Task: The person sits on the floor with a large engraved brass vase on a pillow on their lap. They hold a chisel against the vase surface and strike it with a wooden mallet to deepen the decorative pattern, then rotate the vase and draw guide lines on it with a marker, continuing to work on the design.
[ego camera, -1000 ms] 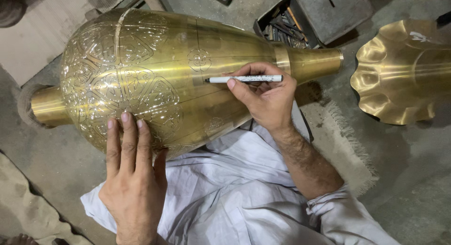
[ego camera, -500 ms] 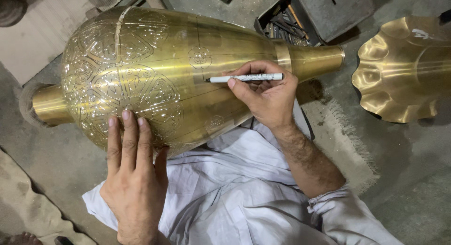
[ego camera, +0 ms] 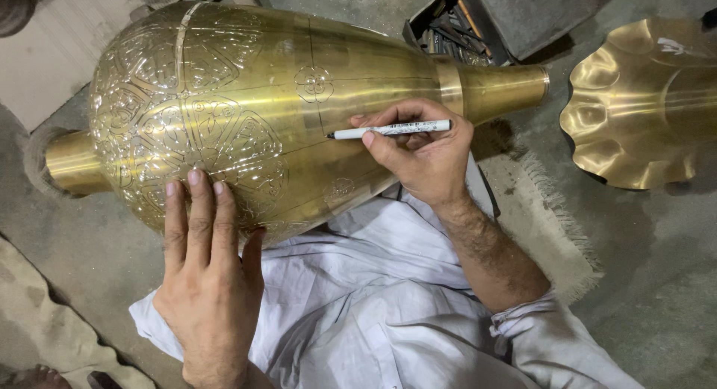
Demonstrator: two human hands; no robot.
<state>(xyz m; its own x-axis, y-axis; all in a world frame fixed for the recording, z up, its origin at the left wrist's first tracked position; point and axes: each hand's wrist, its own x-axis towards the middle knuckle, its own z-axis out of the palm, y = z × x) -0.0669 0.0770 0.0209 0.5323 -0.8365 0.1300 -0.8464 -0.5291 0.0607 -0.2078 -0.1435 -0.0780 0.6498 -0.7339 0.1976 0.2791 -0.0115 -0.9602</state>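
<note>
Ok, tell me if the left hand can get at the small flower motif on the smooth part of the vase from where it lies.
Probably yes. The left hand lies flat on the brass vase, and the flower motif sits uncovered further up the same curved surface. The right hand and its pen work off to the side, not between them.

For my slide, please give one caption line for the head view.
Right hand holds a white pen on a brass vase; left hand rests flat on its engraved side.

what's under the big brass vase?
The brass vase lies on its side across pale cloth on the person's lap. The left hand steadies it; the right hand holds a white marker. The contact underneath is hidden.
</note>
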